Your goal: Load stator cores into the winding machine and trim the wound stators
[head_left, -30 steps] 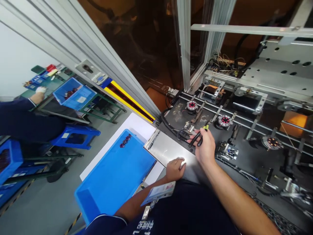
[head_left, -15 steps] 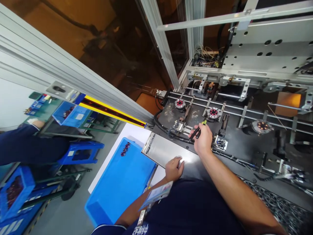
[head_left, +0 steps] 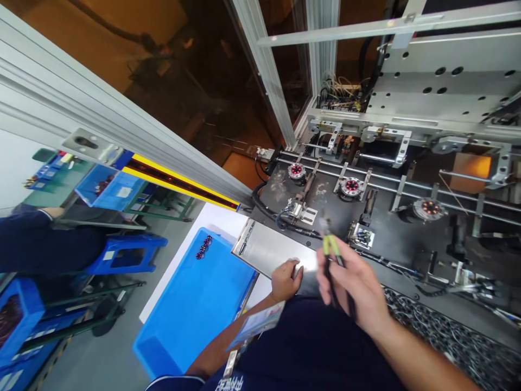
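My right hand (head_left: 358, 282) is closed around the dark handles of a pair of pliers (head_left: 331, 247) with yellow-green near the jaws. The jaws are blurred and point away from me, over the front edge of the black machine bed. My left hand (head_left: 286, 280) rests at the near edge of a bare metal plate (head_left: 264, 247), fingers curled in; what it holds, if anything, I cannot make out. Beyond the pliers, round fixtures hold red-and-black round parts: one at the left (head_left: 297, 171), another in the middle (head_left: 351, 187). A third fixture (head_left: 429, 208) glows orange.
Left of the plate lies a blue bin (head_left: 195, 309) with several small round parts (head_left: 204, 247) inside. A pen-like tool (head_left: 247, 238) lies on the plate. An aluminium frame post and a yellow light bar (head_left: 179, 182) border the machine. A co-worker's arm (head_left: 40, 217) is at far left.
My right hand has drawn back toward me with the pliers, away from the middle fixture, and the pliers now point outward. My left hand stays at the plate's edge.
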`<action>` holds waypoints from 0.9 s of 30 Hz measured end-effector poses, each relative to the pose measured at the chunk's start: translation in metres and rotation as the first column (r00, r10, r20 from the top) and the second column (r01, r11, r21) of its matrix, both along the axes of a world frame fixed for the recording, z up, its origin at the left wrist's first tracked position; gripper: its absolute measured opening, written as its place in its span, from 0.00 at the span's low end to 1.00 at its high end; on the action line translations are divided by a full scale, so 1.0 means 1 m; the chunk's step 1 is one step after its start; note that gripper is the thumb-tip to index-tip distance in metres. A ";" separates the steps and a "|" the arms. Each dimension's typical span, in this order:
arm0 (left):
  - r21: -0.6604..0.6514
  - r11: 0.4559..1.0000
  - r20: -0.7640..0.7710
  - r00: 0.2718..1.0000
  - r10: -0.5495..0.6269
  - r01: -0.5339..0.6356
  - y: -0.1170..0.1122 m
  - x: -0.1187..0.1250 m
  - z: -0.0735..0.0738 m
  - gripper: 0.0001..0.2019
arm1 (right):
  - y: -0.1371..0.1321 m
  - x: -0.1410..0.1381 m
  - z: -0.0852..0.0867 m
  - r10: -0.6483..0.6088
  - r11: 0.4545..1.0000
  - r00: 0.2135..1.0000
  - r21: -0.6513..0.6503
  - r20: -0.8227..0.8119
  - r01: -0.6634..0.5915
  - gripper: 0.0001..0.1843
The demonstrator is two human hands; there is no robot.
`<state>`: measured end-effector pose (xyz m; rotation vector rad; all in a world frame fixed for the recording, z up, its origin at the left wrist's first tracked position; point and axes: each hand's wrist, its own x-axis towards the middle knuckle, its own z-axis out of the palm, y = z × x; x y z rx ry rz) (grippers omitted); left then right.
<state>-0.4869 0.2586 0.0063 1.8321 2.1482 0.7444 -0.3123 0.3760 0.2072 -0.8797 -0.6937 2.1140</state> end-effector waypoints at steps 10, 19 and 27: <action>0.055 0.998 -0.027 0.999 -0.035 0.036 0.007 0.000 0.012 0.13 | 0.050 0.093 -0.050 -0.503 0.831 0.770 -0.026 0.391 0.556 0.23; 0.049 0.998 -0.076 0.997 -0.030 0.034 0.008 0.001 0.014 0.13 | 0.056 0.096 -0.059 -0.546 0.799 0.758 -0.050 0.356 0.599 0.22; 0.061 0.997 -0.073 0.997 -0.036 0.040 0.007 0.000 0.013 0.13 | 0.041 0.095 -0.037 -0.448 0.870 0.844 -0.075 0.295 0.487 0.20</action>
